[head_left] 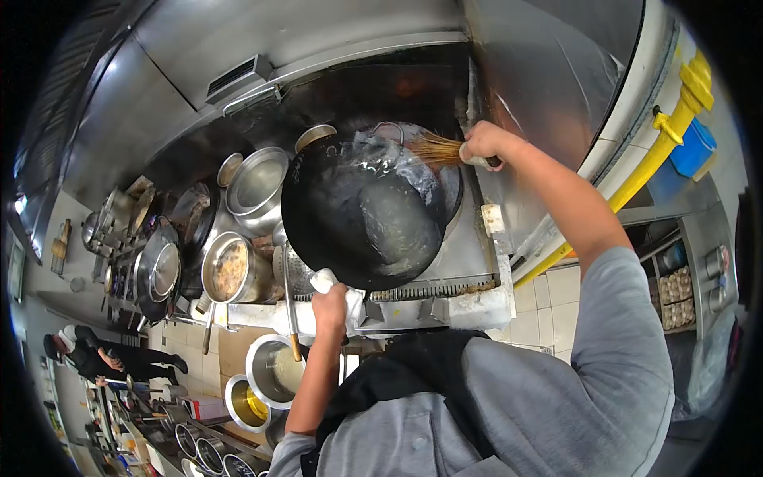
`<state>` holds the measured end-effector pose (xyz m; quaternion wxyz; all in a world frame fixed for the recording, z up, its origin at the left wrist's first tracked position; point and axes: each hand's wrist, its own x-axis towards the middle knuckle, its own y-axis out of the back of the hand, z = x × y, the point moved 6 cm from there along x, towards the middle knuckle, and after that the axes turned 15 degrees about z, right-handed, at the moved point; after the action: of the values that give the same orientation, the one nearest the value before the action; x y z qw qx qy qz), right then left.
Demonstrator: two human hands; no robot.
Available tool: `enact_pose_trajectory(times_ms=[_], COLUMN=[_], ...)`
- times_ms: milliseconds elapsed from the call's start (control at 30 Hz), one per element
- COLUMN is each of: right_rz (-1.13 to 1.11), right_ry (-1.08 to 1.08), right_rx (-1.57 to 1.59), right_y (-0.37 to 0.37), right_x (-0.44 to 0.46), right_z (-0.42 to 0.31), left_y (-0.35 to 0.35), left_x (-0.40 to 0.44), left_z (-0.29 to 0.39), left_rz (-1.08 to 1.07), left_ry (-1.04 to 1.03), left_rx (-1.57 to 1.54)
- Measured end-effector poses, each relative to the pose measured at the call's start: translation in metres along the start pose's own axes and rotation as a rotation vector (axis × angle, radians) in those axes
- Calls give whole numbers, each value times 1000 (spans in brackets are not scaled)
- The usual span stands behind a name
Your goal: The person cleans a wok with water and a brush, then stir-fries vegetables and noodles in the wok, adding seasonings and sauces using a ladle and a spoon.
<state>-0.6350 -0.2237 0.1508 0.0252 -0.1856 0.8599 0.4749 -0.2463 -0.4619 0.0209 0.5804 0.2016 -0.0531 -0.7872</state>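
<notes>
A large black wok (326, 215) is tilted over the stove, with water pooled and running along its far right side. My left hand (329, 308) is closed at the wok's near edge around a white cloth (324, 280); the handle beneath is hidden. My right hand (486, 143) grips a bamboo wok brush (433, 149) by its bound end. The bristles point left, at the wok's far right rim beside a metal loop handle (389, 127). Right behind the tilted wok, part of another dark round rim shows.
Left of the wok stand a pot of brownish liquid (226, 269), a steel basin (257, 181) and a perforated strainer (296, 270). Below sit a large pot (276, 370) and a pot with yellow liquid (248, 401). A yellow pipe (636, 187) runs at right. Another person (111, 358) stands far left.
</notes>
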Motion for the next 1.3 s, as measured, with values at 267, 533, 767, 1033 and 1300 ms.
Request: enact_pose_trajectory(times_ms=[267, 533, 767, 1033, 1300], right_rz=[-15, -59, -135, -104, -39], right_ry=[-142, -315, -456, -560, 88], right_rx=[325, 515, 682, 982, 1304], right_y=[-60, -52, -57, -106, -237], right_x=[18, -9, -35, -67, -141], right_z=[22, 45, 73, 106, -21], left_y=[20, 17, 13, 5, -7], left_x=[-32, -11, -8, -43, -67], left_z=[53, 48, 83, 124, 152], left_rz=[-31, -40, -35, -32, -3], left_ry=[-313, -459, -597, -788, -900], left_rx=[191, 189, 380, 523, 538])
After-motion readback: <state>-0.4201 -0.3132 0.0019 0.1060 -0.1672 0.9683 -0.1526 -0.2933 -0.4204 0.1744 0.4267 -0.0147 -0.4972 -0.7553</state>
